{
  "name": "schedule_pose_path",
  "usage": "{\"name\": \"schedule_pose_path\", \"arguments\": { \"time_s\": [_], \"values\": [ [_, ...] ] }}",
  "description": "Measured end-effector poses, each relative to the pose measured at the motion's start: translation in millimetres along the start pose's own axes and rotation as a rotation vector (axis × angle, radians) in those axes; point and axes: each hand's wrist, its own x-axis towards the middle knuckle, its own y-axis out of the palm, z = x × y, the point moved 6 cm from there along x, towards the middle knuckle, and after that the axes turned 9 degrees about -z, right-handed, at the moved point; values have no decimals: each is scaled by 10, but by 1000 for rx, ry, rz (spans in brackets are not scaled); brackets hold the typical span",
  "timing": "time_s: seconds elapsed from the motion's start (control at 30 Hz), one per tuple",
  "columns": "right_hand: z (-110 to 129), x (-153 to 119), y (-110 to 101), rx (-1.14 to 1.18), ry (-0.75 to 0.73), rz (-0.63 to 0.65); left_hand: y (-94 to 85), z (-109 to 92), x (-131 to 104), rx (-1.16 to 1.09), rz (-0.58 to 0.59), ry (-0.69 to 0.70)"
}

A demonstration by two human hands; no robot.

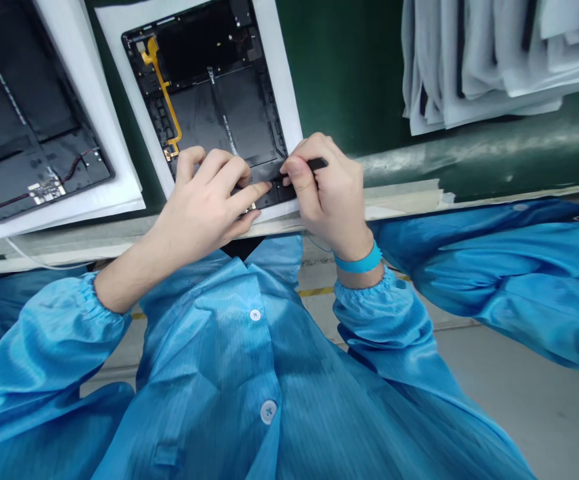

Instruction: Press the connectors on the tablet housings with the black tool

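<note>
An opened tablet housing (249, 113) with dark inner parts and an orange flex cable (166, 100) along its left side lies on a white sheet (282, 60). Over its lower edge rests my left hand (209, 200), fingers apart, the index fingertip touching the housing near the lower right corner. My right hand (326, 190) pinches a small black tool (318, 163) at that same corner, with the tool's lower end close to the left index fingertip. The exact contact point is partly hidden by the fingers.
A second opened tablet housing (24, 127) lies on white sheets (119, 180) at the left. White foam sleeves (484, 73) are piled at the upper right of the green mat (349, 60). Another person's blue sleeve (534, 287) is at the right, near the table edge.
</note>
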Motion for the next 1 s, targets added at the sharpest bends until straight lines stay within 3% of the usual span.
{"name": "schedule_pose_path", "arguments": {
  "time_s": [0.13, 0.77, 1.0],
  "values": [
    [35, 11, -32, 27, -50, -62, 4, 16, -2, -29, 5, -26],
    [-31, -40, 94, -60, 33, 34, -5, 2, 0, -48, 48, -49],
    [-30, -22, -15, 58, 84, -86, -31, -17, 2, -15, 42, -42]
  ]
}}
